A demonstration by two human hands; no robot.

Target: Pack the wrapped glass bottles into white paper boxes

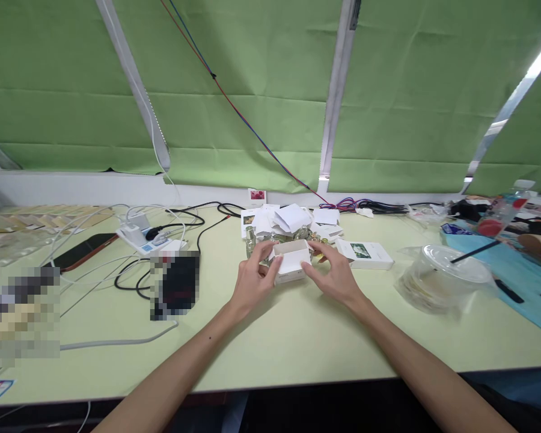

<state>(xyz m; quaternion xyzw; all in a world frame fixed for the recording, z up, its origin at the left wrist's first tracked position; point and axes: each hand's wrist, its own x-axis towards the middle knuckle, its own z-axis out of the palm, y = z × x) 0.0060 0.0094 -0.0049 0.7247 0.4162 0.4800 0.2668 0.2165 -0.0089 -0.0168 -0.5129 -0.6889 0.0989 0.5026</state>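
Both my hands hold a small open white box (291, 261) just above the pale green table (297, 343), at its middle. My left hand (253, 278) grips the box's left side, thumb and fingers curled around it. My right hand (333, 273) pinches the right side. Behind the box lies a heap of white folded cartons (288, 219) with small glass bottles (251, 239) among them. A closed white box with a picture (364, 253) lies just right of my right hand.
A power strip with white and black cables (140, 239) and a dark phone (82, 251) lie at the left. A clear plastic lidded cup (442, 275) sits at the right, beside a blue sheet (518, 282) with clutter. Green blinds hang behind.
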